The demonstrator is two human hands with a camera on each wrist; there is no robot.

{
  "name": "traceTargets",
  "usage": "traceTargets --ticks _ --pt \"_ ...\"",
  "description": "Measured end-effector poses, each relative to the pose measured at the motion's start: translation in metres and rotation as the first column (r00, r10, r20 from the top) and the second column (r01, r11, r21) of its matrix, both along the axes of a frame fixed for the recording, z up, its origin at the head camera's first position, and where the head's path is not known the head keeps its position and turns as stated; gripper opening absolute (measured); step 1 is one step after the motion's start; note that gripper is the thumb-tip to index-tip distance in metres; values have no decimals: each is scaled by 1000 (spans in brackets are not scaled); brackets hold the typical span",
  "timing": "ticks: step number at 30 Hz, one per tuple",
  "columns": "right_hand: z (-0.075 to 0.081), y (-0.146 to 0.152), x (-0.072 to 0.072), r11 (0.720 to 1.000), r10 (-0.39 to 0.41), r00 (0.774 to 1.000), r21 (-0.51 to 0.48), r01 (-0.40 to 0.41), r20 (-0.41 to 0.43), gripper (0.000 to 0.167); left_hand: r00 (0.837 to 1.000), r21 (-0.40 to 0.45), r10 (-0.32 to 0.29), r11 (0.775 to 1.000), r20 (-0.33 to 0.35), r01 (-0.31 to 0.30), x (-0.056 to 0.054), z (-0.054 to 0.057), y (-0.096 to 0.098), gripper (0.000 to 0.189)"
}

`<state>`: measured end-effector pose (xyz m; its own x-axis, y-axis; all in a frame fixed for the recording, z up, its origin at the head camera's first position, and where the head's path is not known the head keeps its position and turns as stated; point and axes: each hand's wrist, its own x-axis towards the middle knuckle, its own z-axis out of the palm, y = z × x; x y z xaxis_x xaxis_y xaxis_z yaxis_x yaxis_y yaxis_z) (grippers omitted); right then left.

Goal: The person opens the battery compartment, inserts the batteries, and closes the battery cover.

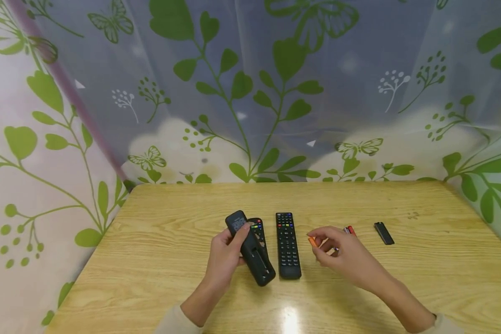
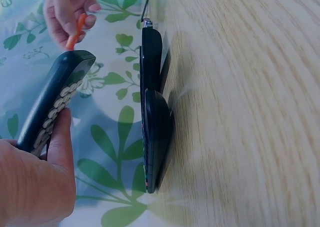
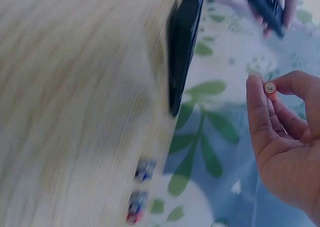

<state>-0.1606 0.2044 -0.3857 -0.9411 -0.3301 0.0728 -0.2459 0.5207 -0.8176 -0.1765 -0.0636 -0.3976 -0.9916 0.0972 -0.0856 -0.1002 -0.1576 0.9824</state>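
My left hand grips a black remote control, tilted and back side up, its battery compartment uncovered. In the left wrist view its pale keys face downward. My right hand pinches an orange battery between thumb and fingertips, to the right of that remote and apart from it. One round end of the battery faces the right wrist camera. Partly hidden behind the held remote lies a second remote with coloured buttons. Between the hands a third, longer remote lies keys up.
A small black battery cover lies at the right of the wooden table. Loose batteries, one of them red, lie partly hidden behind the right hand. A leaf-patterned curtain hangs behind the table.
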Motion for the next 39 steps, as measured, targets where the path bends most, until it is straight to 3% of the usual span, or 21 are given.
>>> traceTargets --ticks 6,16,22,27,32,36,39 --pt "3 -35 13 998 51 998 -20 -52 -28 28 1000 22 0 1000 -7 1 1 0 0 45" --pt "-9 -75 30 995 57 977 -63 -71 -204 13 1000 39 -2 999 -15 3 3 -1 0 46" --pt "-11 -87 35 999 -1 969 -40 -9 -245 11 1000 44 3 999 -26 -2 4 0 3 45" --pt "-13 -90 38 999 -49 950 -15 47 -307 12 1000 38 3 999 -25 -2 4 1 8 44" --pt "-13 -89 42 996 37 934 90 -5 -356 20 1000 49 -7 999 -27 9 5 0 8 44" --pt "-10 -86 44 972 159 926 219 -86 -343 33 1000 75 -15 997 -17 17 6 -1 6 47" --pt "-7 -83 44 953 237 914 260 -153 -330 40 1000 92 -14 996 -3 14 6 -2 4 48"
